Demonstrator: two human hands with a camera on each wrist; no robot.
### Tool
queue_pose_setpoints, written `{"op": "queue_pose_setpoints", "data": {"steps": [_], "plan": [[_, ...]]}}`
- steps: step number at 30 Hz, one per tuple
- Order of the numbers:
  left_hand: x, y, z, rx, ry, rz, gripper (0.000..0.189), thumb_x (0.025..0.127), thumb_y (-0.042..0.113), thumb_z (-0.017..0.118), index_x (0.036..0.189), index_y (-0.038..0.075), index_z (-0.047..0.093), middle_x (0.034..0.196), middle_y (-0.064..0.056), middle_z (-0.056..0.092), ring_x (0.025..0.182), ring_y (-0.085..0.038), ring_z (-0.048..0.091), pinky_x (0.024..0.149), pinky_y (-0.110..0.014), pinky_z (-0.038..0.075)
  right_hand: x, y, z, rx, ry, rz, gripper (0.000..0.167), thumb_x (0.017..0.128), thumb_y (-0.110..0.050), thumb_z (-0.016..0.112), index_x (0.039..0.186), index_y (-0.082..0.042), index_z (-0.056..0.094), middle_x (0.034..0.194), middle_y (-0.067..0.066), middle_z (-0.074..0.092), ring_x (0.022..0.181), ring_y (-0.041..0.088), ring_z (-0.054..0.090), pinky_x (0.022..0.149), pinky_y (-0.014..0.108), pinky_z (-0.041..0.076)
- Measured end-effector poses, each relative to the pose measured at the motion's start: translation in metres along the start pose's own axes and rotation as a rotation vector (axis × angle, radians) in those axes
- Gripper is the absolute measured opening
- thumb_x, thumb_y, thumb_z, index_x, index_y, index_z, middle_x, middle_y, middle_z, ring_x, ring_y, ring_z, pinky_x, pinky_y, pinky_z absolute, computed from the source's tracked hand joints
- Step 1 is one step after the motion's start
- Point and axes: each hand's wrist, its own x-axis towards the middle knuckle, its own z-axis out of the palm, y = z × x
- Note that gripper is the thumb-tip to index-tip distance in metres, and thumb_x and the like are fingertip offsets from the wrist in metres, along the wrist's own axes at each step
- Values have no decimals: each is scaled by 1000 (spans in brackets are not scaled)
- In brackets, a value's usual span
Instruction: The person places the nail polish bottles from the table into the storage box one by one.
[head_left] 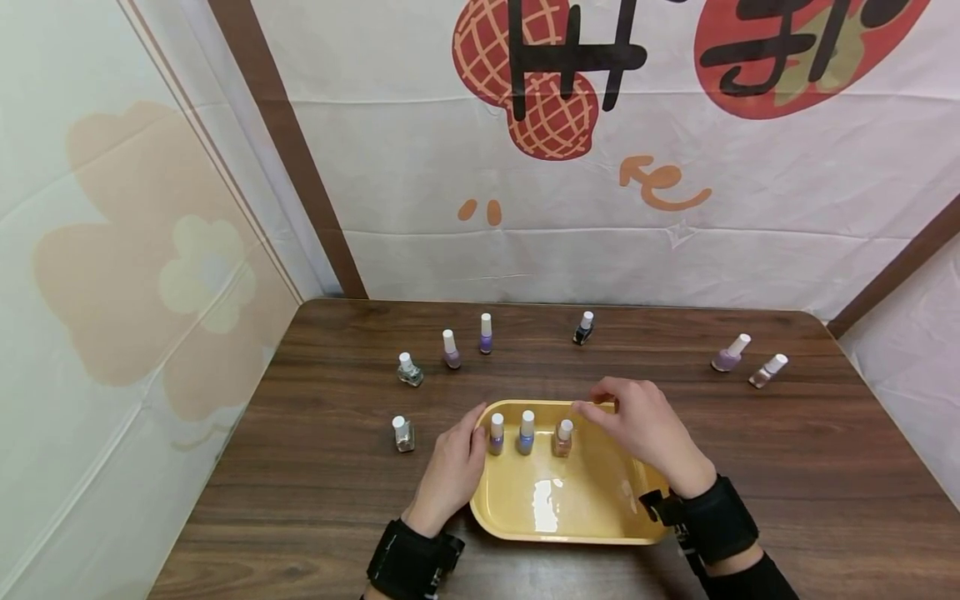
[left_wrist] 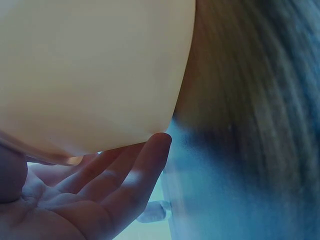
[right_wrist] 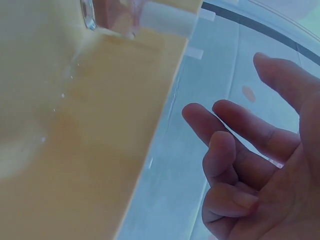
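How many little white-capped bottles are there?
10: three bottles in the yellow tray; on the table, four bottles toward the left, one dark bottle at back middle, two bottles toward the right. The hands may hide more.

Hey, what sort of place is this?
Probably a makeshift indoor recording spot: there's a wood-grain table, creased printed hangings behind it and along its left side, and black wrist bands that may carry cameras.

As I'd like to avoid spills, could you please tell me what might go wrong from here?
The right hand is close to the peach bottle and might knock it over. The left hand holds the tray, so a sudden tug could topple the bottles standing inside.
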Motion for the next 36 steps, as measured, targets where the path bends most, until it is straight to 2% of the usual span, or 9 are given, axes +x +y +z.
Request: {"op": "queue_pose_setpoints", "data": {"steps": [8,17,26,32,36], "plan": [[0,0,0,5,-1,-6,39,102,13,42,139,0,47,135,-20,56,124,-31,56,99,-46,48,-1,10,-11,5,65,31,14,90,-26,67,96,-13,71,83,0,70,67,9,53,61,25,41],[0,0,1,5,0,-15,40,102,13,42,140,1,47,135,-20,57,124,-31,56,99,-45,48,-5,30,-25,36,143,84,22,93,-26,65,106,-9,70,91,5,71,74,14,58,65,29,43],[0,1,0,1,4,-4,40,102,13,42,139,0,47,134,-20,57,123,-31,56,99,-46,48,-8,54,-37,33,267,125,24,92,-26,66,103,-6,70,87,9,72,73,18,60,63,26,45],[0,2,0,-2,6,-5,39,102,12,42,139,0,47,134,-21,57,122,-31,57,99,-46,48,-12,81,-44,55,344,211,26,92,-26,65,104,-3,70,90,15,71,74,16,59,60,20,43],[0,3,0,-3,0,-10,39,102,12,42,139,0,47,134,-21,57,123,-32,57,99,-46,48,-16,97,-51,102,359,337,34,94,-32,62,109,-3,69,96,17,70,74,1,53,60,17,42]]}}
